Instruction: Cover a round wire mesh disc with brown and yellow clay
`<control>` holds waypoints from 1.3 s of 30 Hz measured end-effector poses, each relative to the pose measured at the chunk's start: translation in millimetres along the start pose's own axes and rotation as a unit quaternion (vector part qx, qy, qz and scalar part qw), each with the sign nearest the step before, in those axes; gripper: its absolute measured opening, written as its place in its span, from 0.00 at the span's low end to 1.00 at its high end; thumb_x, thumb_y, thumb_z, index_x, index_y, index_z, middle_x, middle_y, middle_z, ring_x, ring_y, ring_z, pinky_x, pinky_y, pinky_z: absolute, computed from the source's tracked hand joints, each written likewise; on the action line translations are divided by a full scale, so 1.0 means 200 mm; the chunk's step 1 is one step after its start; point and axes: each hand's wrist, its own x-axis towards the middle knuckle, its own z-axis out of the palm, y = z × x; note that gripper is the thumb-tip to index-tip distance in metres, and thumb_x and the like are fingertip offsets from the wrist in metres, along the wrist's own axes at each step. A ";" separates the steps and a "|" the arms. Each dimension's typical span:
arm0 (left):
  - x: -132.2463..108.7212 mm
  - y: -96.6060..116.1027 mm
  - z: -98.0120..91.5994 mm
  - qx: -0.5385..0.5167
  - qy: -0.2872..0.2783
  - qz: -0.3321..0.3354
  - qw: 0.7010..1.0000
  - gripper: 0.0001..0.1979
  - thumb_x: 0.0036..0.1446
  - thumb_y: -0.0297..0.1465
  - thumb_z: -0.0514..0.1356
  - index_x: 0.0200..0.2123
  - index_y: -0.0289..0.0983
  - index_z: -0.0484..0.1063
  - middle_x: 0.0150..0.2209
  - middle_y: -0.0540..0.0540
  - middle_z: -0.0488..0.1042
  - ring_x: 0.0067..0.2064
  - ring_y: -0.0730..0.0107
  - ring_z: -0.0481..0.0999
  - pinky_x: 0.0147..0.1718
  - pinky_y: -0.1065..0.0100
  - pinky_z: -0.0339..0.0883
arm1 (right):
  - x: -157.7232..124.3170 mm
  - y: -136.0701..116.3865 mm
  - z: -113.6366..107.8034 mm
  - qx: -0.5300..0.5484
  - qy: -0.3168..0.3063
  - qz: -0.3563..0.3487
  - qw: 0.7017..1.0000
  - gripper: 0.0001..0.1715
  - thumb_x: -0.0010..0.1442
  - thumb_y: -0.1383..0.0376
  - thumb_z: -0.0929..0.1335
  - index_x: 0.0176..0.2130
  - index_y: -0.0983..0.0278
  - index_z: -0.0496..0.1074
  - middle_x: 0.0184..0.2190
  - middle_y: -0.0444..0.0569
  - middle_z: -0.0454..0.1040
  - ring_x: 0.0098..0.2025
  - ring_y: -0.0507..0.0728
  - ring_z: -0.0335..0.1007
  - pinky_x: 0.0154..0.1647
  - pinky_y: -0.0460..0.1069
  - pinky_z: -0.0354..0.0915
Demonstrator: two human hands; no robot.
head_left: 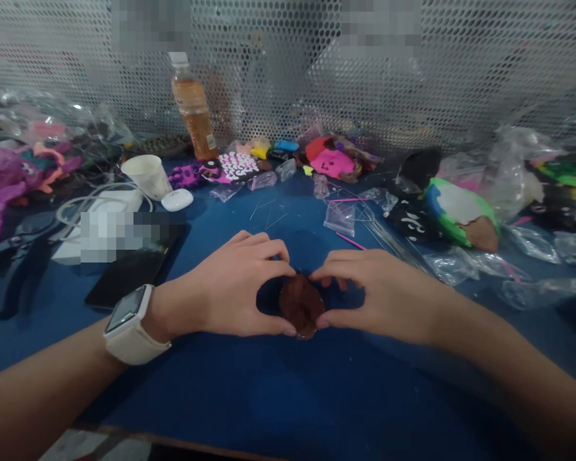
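A flattened, roundish lump of brown modelling clay (301,306) is between my two hands, low over the blue table (278,397). My left hand (235,285), with a watch (132,323) on its wrist, grips the lump's left edge between thumb and fingers. From the other side, my right hand (379,291) pinches the right edge, thumb near and fingertips far. Whether the lump rests on the table or is lifted slightly, I cannot tell.
Behind the hands lie thin metal wires (393,240), pink sticks (350,241) and small plastic bags (340,218). A drink bottle (194,109), paper cup (146,176), phone (129,269) and pliers (19,262) stand or lie leftward. Coloured clay pieces (461,208) are right. A perforated metal screen (278,64) rises behind.
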 end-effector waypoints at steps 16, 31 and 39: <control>-0.01 0.03 0.02 0.007 0.008 -0.005 1.000 0.25 0.60 0.56 0.66 0.47 0.43 0.80 0.51 0.48 0.76 0.46 0.59 0.73 0.46 0.56 0.56 | 0.01 -0.02 0.01 0.004 0.006 0.011 1.000 0.18 0.57 0.53 0.79 0.42 0.61 0.80 0.36 0.44 0.79 0.38 0.58 0.74 0.37 0.53 0.64; -0.01 0.03 0.03 0.015 -0.014 -0.017 1.000 0.23 0.59 0.52 0.69 0.49 0.43 0.79 0.52 0.48 0.75 0.47 0.59 0.74 0.46 0.56 0.58 | 0.01 -0.03 0.03 -0.006 0.006 0.029 1.000 0.17 0.55 0.55 0.80 0.39 0.61 0.80 0.36 0.44 0.79 0.37 0.58 0.73 0.36 0.53 0.63; -0.01 0.01 0.01 0.012 -0.002 -0.006 1.000 0.26 0.60 0.57 0.66 0.49 0.44 0.80 0.51 0.47 0.76 0.45 0.59 0.74 0.46 0.56 0.59 | 0.00 -0.04 0.02 -0.022 0.008 0.014 1.000 0.18 0.57 0.52 0.79 0.42 0.60 0.81 0.36 0.45 0.79 0.39 0.59 0.75 0.35 0.53 0.63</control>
